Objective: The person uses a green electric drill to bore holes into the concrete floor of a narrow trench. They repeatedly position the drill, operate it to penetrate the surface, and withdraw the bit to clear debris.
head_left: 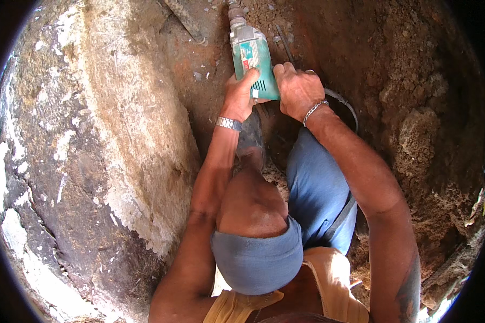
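My left hand [241, 92] grips the green, metal-nosed power drill [253, 59] at the far side, in narrow room between the rough, white-streaked surface [113, 134] left and brown, crumbly earth [420, 134] right. My curled right hand [300, 91] adjoins it, grip hidden; the drill's tip is cut off.

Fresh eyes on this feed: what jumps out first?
Probably the green power drill at top centre, its rear held by the left hand, the right hand curled beside it. Next, the pale, rough surface filling the left, then blue trousers below centre.

Drill [251, 54], tip beyond top edge
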### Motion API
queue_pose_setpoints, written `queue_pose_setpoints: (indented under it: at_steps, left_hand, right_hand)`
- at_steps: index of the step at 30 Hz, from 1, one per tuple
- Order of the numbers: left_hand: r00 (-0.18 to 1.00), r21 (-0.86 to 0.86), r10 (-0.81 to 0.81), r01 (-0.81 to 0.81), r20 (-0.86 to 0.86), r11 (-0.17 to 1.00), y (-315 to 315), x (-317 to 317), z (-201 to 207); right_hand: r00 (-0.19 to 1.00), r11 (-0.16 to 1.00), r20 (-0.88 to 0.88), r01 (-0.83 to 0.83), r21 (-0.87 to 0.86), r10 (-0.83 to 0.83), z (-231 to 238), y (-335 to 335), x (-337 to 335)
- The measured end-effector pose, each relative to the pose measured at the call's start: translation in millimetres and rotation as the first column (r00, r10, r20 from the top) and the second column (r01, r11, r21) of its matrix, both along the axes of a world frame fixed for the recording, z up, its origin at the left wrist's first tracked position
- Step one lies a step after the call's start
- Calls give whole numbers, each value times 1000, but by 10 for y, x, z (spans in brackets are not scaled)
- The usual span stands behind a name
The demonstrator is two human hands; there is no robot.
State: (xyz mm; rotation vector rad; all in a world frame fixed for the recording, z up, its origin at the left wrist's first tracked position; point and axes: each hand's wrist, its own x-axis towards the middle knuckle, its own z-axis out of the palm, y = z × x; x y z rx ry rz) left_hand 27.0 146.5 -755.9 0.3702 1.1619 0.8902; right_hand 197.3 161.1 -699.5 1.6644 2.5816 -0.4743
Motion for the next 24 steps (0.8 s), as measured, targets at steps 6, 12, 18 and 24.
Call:
queue_pose_setpoints:
  at_steps: [6,12,18,24]
  left_hand:
    - [1000,-12,-8,8,5,1000,32,-62,-140]
    - [999,-90,28,-24,42,996,44,-89,-321]
    - [996,-140,38,-27,79,990,53,-28,-298]
    - [995,-136,29,-16,92,991,96,-27,-273]
  right_hand:
    - [1000,999,17,-22,30,22,-72,-20,-37]
    - [995,999,94,-20,-43,24,-174,-15,-113]
    - [1000,996,10,12,-83,-11,-199,-4,-40]
    - [1000,995,21,6,-101,-4,-145,38,-53]
